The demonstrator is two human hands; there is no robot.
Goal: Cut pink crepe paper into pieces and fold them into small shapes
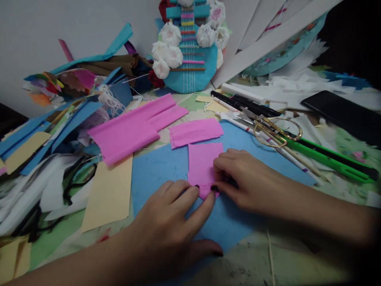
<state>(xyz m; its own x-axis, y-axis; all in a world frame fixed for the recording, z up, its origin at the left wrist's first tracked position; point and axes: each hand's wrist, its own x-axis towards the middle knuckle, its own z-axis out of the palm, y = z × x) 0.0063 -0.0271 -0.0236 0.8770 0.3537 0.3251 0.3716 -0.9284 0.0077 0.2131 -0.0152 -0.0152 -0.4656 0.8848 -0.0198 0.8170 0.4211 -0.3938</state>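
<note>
A small square of pink crepe paper (202,159) lies on a blue sheet (160,174), its near edge folded over. My left hand (175,214) reaches in from the lower left. Two of its fingertips press on the folded edge, while the thumb is spread apart below, touching no pink paper. At the square's right side, my right hand (238,178) has curled fingers, with thumb and index finger pinching the paper near the fold. Just beyond the square is a second pink strip (196,132). A larger folded piece of pink crepe paper (127,131) rests to the left.
Gold-handled scissors (269,135), black pens (250,105) and a green cutter (330,157) lie to the right, near a black phone (345,113). A blue paper instrument (190,71) with white flowers stands behind. Beige paper (110,194) and cord (110,99) are at left.
</note>
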